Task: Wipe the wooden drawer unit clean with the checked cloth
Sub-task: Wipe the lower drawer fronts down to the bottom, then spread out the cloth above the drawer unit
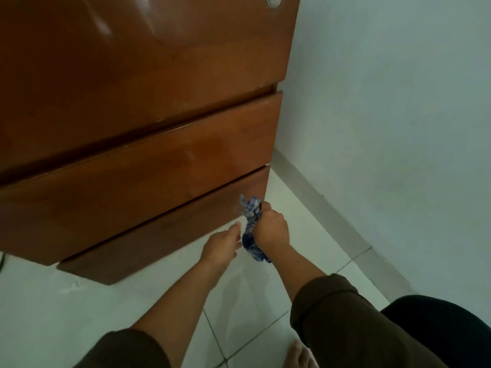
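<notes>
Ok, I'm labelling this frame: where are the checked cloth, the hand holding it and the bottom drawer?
checked cloth [249, 236]: head view, bunched middle beside the fist.
right hand [271, 228]: head view, back of the fist.
bottom drawer [164, 235]: head view, middle of its front.

A home room: wooden drawer unit [138, 123] on white floor tiles [79, 309], plain wall [393, 115]

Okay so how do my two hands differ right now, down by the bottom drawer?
The right hand is curled in a fist round the checked cloth, while the left hand holds nothing and its fingers lie straight. The right hand sits at the right edge of the bottom drawer; the left hand is further left, fingertips at the drawer's front. Both reach forward from rolled-up dark sleeves, close beside each other.
</notes>
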`<control>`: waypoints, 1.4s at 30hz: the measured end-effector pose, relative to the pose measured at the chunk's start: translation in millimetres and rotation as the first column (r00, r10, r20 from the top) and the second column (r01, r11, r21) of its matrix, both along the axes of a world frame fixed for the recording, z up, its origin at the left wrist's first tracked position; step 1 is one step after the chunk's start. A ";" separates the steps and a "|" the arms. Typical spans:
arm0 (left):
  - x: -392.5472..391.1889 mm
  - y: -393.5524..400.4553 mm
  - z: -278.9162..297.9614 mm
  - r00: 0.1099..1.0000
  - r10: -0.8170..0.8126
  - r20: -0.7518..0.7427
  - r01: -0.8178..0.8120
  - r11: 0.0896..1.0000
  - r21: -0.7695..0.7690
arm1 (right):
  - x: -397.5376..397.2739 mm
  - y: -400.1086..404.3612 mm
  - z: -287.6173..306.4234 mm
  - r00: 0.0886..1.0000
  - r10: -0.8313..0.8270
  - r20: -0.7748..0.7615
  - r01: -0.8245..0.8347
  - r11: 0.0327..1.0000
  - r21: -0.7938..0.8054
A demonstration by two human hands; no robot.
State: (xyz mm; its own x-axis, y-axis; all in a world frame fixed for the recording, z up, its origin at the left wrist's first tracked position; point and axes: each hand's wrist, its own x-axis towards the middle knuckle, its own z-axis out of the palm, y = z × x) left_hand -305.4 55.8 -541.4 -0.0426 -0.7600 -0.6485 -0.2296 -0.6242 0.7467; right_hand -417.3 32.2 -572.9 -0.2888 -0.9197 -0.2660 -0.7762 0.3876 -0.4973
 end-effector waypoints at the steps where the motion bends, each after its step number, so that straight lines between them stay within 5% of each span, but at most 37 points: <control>1: -6.2 6.1 8.9 0.985 0.083 -0.154 -0.070 0.994 0.087 | 5.0 5.7 7.6 0.999 0.043 -0.016 -0.043 0.998 -0.041; 4: -15.7 13.4 39.7 0.837 0.287 -0.466 -0.203 0.953 0.223 | 23.6 24.7 34.4 0.978 0.198 -0.068 -0.205 0.972 -0.119; 13: 40.4 38.6 94.9 0.702 0.461 -0.543 -0.456 0.876 0.155 | 47.4 82.6 128.6 0.824 0.566 -0.033 -0.549 0.782 -0.294; 15: 57.5 50.1 112.3 0.672 0.465 -0.576 -0.491 0.862 0.123 | 49.1 87.6 149.3 0.859 0.506 0.078 -0.446 0.814 -0.373; 18: 80.8 60.6 139.3 0.587 0.424 -0.689 -0.521 0.850 0.079 | 53.0 89.5 172.3 0.904 0.172 0.391 0.012 0.904 -0.426; 20: 94.8 65.2 158.4 0.521 0.402 -0.753 -0.547 0.835 0.067 | 56.8 92.3 183.2 0.729 -0.008 0.684 0.174 0.969 -0.174; 23: 111.0 73.4 187.9 0.448 0.335 -0.829 -0.557 0.830 0.035 | 66.3 100.1 197.3 0.467 -0.107 0.878 -0.012 0.992 0.127; 26: 126.7 84.6 214.0 0.437 0.254 -0.863 -0.544 0.839 -0.029 | 82.0 98.6 223.3 0.214 -0.034 0.976 -0.080 0.995 0.052; 28: 140.5 88.5 229.0 0.482 0.213 -0.850 -0.544 0.833 -0.100 | 94.9 93.1 249.8 0.170 0.038 0.985 -0.030 0.999 -0.034; 34: 185.8 79.9 281.8 0.736 0.326 -0.593 -0.578 0.759 -0.299 | 130.8 63.7 333.1 0.441 0.229 0.868 0.086 0.952 -0.295; 40: 224.2 51.7 336.7 0.783 0.418 -0.460 -0.621 0.548 -0.560 | 176.7 27.0 397.5 0.518 0.381 0.766 0.042 0.883 -0.468; 42: 238.2 38.0 348.5 0.810 0.507 -0.295 -0.550 0.480 -0.683 | 190.0 13.8 410.8 0.550 0.412 0.727 0.008 0.867 -0.498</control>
